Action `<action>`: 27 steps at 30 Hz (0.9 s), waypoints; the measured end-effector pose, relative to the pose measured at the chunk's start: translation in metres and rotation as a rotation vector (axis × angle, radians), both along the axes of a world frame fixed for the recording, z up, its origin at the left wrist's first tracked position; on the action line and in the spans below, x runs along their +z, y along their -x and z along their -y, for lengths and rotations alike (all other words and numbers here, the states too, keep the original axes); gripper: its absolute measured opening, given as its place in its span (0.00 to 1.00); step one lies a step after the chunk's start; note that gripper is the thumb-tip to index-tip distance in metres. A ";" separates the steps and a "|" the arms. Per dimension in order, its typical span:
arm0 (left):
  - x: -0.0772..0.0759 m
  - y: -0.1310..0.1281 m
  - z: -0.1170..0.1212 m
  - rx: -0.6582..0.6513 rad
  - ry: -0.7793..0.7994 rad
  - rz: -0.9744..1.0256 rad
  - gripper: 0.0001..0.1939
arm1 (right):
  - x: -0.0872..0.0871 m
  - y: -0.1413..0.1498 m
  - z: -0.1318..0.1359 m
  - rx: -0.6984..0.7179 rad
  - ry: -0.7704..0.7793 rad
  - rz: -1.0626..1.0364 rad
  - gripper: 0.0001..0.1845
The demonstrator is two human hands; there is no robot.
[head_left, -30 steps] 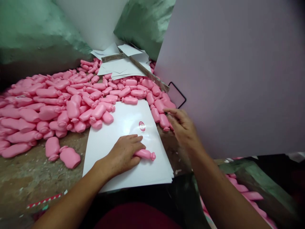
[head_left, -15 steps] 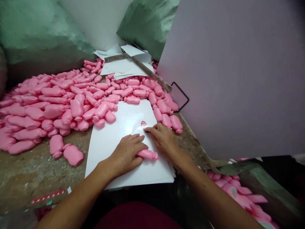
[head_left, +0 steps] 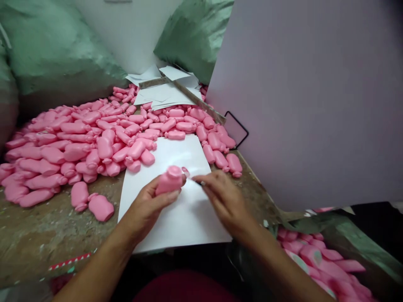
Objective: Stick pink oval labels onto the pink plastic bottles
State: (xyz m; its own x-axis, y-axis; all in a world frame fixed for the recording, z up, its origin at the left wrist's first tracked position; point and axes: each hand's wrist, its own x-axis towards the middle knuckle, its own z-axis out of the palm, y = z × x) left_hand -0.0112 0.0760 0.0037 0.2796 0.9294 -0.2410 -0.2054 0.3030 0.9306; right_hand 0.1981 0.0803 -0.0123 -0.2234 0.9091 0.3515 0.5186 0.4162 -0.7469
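My left hand (head_left: 147, 205) is wrapped round a small pink plastic bottle (head_left: 169, 180), lifted off the white sheet (head_left: 179, 218) with its neck pointing away from me. My right hand (head_left: 220, 197) is just to the bottle's right, its fingertips pinched on a small pink-and-white sticker (head_left: 186, 172) next to the bottle. Both hands hover over the stack of glossy white sheets at the table's near edge.
A large heap of pink bottles (head_left: 78, 138) covers the table on the left and behind the sheet; two lie apart (head_left: 100, 207). More white sheets (head_left: 163, 94) are stacked at the back. A lilac board (head_left: 315, 105) stands at right, green sacks (head_left: 56, 54) behind, more bottles (head_left: 315, 256) lower right.
My left hand lifted the bottle from lying flat on the sheet. My right hand reached in from the right, peeled the sticker off the sheet and brought it beside the bottle.
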 end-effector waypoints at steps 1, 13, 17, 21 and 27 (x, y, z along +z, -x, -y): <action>0.004 0.003 0.006 0.053 0.078 0.134 0.17 | 0.000 0.006 0.013 0.064 -0.012 0.046 0.17; 0.005 0.019 0.071 0.409 0.385 0.370 0.16 | -0.006 0.020 0.047 0.043 -0.155 0.211 0.19; -0.002 0.013 0.082 0.304 0.392 0.487 0.13 | -0.008 0.024 0.060 0.146 -0.213 0.313 0.20; -0.008 0.012 0.083 0.310 0.343 0.501 0.11 | -0.005 0.017 0.072 0.275 0.001 0.250 0.25; -0.004 0.010 0.087 0.253 0.327 0.527 0.14 | 0.007 0.012 0.060 0.000 0.372 -0.242 0.17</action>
